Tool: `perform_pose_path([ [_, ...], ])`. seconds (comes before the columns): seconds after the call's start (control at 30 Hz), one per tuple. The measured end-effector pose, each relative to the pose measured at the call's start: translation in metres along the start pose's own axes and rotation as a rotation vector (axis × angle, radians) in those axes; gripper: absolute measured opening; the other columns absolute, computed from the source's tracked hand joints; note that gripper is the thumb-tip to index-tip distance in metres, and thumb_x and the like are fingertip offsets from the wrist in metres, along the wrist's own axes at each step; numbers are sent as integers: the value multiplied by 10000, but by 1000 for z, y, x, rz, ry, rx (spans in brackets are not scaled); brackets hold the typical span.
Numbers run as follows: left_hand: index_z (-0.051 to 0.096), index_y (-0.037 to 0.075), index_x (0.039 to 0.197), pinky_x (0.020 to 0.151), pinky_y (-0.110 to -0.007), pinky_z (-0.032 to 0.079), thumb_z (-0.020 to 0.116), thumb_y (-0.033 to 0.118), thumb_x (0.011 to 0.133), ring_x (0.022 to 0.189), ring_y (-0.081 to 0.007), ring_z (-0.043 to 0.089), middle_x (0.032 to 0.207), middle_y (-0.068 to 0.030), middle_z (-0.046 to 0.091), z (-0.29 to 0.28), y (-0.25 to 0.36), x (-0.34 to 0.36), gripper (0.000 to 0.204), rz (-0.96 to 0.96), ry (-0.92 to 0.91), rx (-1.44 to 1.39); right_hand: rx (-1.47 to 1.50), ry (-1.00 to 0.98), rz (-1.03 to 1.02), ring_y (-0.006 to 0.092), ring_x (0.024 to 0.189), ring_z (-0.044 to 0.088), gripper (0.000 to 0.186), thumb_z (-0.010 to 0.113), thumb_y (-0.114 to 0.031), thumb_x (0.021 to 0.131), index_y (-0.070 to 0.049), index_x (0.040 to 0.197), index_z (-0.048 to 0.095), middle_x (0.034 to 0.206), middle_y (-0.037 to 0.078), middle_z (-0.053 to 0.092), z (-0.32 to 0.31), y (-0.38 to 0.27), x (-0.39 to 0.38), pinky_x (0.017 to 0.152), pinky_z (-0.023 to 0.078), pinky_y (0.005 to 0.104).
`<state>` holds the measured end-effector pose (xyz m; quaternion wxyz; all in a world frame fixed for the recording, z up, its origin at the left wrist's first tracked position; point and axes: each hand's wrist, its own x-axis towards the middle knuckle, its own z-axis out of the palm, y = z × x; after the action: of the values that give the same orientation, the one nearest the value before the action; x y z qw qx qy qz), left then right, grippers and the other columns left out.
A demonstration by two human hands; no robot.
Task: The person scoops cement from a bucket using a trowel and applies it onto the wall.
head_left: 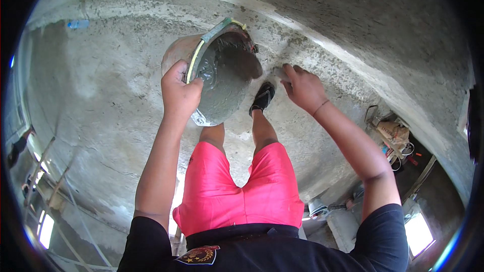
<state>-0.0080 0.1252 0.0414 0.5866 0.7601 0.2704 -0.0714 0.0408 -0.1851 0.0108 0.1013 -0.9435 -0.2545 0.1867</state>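
Note:
A bucket point(182, 50) of wet grey mortar point(222, 88) is tilted in front of my legs, its mouth facing me. My left hand point(181, 90) is closed on its left rim, with the thumb over the edge beside the pale yellow handle point(195, 60). That handle has a grey-green sleeve and lies along the rim. To the right of the bucket, my right hand point(305, 88) is closed round the grip of what looks like a trowel point(244, 64). Its dark, blurred blade reaches over the mortar at the bucket's right side; the neck hardly shows.
A rough concrete wall point(373, 35) curves along the far right. My foot in a black sandal point(262, 96) stands beside the bucket on the concrete floor point(116, 116). A blue plastic bottle point(78, 23) lies far left. A bag point(394, 133) and clutter sit at right; poles point(60, 181) lean at left.

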Motion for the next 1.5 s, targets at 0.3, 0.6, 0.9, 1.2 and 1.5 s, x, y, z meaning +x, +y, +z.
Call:
perform_pose_path([
  [0.3, 482, -5, 723, 583, -263, 397, 582, -61, 709, 655, -61, 450, 657, -5, 488, 3, 16, 3, 115, 142, 23, 52, -21, -34, -76, 350, 734, 673, 278, 628, -122, 806, -121, 1082, 594, 856, 155, 651, 18, -14, 13, 645, 541, 453],
  [0.6, 470, 35, 688, 562, -235, 341, 566, -78, 708, 640, -40, 399, 665, 26, 464, 3, 8, 3, 149, 156, 43, -37, 224, -173, 20, 377, 766, 673, 247, 664, -190, 776, -106, 1008, 653, 772, 185, 674, 25, -42, -12, 689, 541, 478],
  [0.9, 477, 29, 707, 554, -233, 332, 555, -86, 714, 640, -39, 398, 674, 31, 467, 1, 16, 2, 139, 106, 56, -72, 482, -272, 185, 407, 824, 663, 339, 713, -296, 782, -60, 1020, 662, 840, 215, 682, 43, -37, -39, 736, 527, 483],
  [1.2, 458, 40, 691, 543, -239, 320, 553, -81, 713, 631, -38, 385, 655, 32, 447, 7, -1, 13, 156, 133, 99, -92, 501, -116, 263, 418, 816, 652, 336, 699, -352, 843, -90, 1041, 629, 874, 197, 683, 50, -26, -47, 709, 513, 488],
  [1.5, 473, 21, 704, 557, -252, 353, 568, -68, 712, 635, -53, 406, 657, 20, 469, 7, -9, 20, 131, 157, 146, -109, 505, -35, 306, 416, 768, 651, 328, 714, -335, 848, -92, 1052, 631, 823, 198, 673, 53, -23, -42, 671, 513, 470],
])
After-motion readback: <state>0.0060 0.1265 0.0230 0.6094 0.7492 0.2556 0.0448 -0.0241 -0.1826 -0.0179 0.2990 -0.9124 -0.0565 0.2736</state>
